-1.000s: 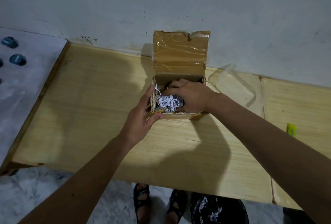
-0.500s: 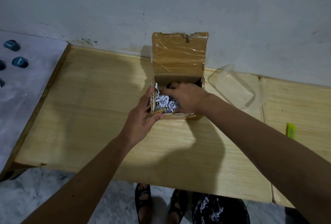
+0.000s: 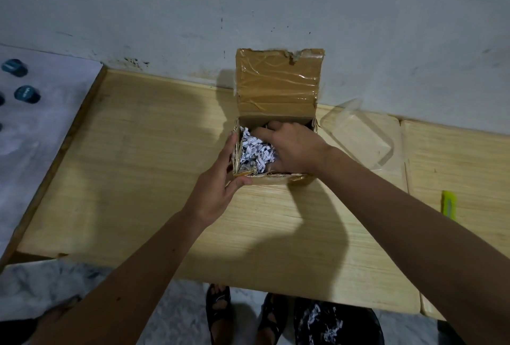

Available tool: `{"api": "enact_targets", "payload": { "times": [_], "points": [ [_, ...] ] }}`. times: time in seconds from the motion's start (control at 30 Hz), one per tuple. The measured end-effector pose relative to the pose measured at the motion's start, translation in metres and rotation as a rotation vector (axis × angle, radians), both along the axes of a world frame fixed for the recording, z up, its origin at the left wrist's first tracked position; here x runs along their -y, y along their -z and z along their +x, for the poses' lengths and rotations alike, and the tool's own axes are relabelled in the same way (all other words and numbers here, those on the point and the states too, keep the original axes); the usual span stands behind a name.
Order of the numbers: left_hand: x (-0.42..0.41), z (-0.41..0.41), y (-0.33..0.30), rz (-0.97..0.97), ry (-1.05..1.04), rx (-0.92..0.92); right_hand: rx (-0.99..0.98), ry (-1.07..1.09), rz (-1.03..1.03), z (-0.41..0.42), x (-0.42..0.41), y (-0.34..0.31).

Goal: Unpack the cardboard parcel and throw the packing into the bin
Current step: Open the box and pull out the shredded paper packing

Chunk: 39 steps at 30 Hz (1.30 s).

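Shredded white paper packing (image 3: 255, 153) fills the small brown cardboard parcel (image 3: 276, 135), which sits on the pale wooden tabletop (image 3: 138, 179) close to the grey wall, its tape-covered lid flap (image 3: 277, 82) standing upright at the back so the opening is clear. The left hand (image 3: 218, 182) is spread against the parcel's left wall, thumb at the near corner and fingers along the side, apparently to brace the light box so it does not slide or tip while the other hand works inside. The right hand (image 3: 292, 149) reaches down into the opening with its fingers curled into the shreds; whether it has closed on a clump or on something underneath cannot be told, since the fingertips are buried. A clear plastic lid or tray (image 3: 358, 135) lies on the table just right of the parcel, and a yellow-green utility knife (image 3: 449, 204) rests further right, well apart. Below the table edge, a dark bin (image 3: 336, 325) already holding white shreds stands on the floor beside the person's sandalled feet (image 3: 218, 309), placed handily for dropping handfuls straight down. Much packing remains in the box, so unpacking looks only partway done.
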State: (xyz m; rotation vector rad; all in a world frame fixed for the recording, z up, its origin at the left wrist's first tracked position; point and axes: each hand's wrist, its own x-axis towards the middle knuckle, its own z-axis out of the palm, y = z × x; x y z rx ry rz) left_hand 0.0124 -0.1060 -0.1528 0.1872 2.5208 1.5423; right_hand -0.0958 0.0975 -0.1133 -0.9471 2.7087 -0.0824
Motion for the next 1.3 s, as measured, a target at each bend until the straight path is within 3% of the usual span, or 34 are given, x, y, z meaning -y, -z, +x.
{"api": "enact_targets", "payload": {
  "times": [0.13, 0.5, 0.83, 1.07, 1.3],
  "points": [
    [0.000, -0.003, 0.003, -0.049, 0.020, -0.032, 0.054, 0.039, -0.141, -0.002, -0.010, -0.026],
    [0.000, -0.002, 0.007, -0.098, 0.038, -0.072, -0.022, 0.183, -0.292, 0.020, -0.093, -0.076],
    [-0.005, -0.003, 0.009, -0.129, -0.054, 0.003, 0.091, 0.330, -0.201, 0.091, -0.175, -0.019],
    [-0.004, -0.002, 0.005, -0.136, -0.051, -0.020, 0.086, 0.264, -0.002, 0.108, -0.167, 0.029],
    [-0.004, 0.001, -0.001, -0.100, -0.049, -0.018, 0.149, 0.325, -0.066, 0.111, -0.160, 0.028]
  ]
}}
